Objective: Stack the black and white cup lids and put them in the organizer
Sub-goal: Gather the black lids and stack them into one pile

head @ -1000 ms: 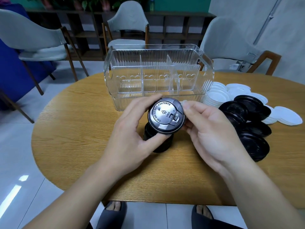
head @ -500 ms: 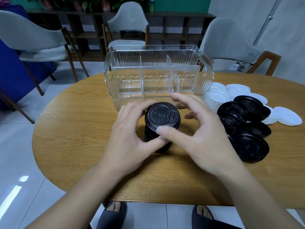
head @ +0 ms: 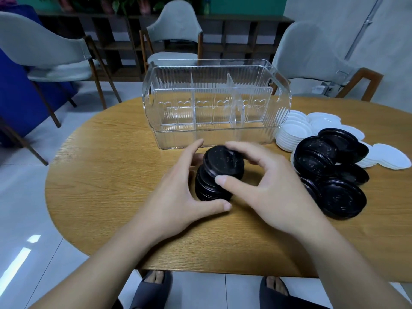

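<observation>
black lid stack (head: 214, 181) on table (head: 111, 175), both hands' grip curled round it, organizer (head: 216, 103) behind, loose lids (head: 330, 170) right

Oval wood-grain table (head: 107, 175). On it: clear ribbed organizer (head: 217, 103) at the far side, stack of black lids (head: 211, 184) near centre, loose black lids (head: 330, 175) to the right, white lids (head: 296, 128) heaped just behind those.

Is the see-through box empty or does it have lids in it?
Empty. Through the clear organizer only its dividers and the table show; no lids inside.
</observation>
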Tool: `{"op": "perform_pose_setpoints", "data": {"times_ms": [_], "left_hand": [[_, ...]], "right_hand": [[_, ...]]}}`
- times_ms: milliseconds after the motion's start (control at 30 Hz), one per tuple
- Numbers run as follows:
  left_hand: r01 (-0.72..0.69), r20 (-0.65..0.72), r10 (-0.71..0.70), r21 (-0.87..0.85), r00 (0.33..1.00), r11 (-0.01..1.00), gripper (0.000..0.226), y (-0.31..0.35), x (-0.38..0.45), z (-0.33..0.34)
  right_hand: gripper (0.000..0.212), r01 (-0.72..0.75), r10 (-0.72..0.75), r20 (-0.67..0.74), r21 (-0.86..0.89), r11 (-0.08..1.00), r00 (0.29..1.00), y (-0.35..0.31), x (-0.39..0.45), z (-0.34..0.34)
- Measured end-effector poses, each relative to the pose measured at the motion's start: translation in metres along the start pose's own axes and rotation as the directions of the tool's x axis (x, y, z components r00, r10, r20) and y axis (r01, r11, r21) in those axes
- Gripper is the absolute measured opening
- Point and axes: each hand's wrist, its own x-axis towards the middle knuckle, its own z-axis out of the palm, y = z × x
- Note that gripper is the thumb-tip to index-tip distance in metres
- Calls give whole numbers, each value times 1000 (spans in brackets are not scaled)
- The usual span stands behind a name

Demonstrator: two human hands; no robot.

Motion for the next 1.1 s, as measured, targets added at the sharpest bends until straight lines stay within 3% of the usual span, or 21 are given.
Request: {"op": "perform_pose_setpoints", "data": {"times_ms": [200, 567, 667, 933, 1100], "left_hand": [[5, 1, -5, -13, 1000, 1000, 127, -1, 0, 5], [28, 20, -28, 5, 999, 1000, 127, -4, 2, 6], [43, 8, -43, 27, 999, 999, 126, -4, 3, 8], [57, -30, -55, 69, 998, 996, 123, -1, 0, 10], [36, -41, -32, 94, 999, 995, 118, 0, 0, 11]], "right_hand": [[59, 49, -42, 101, -69, 996, 994, 6, 1, 12], [60, -19, 16, 209, 14, 1000, 978, 11, 5, 6], [52, -37, 33, 158, 25, 999, 987, 10, 6, 9], [53, -55, 53, -15, -178, 983, 998, -3, 0, 15], [81, -46, 39, -39, -197, 979, 998, -2, -2, 19]]}}
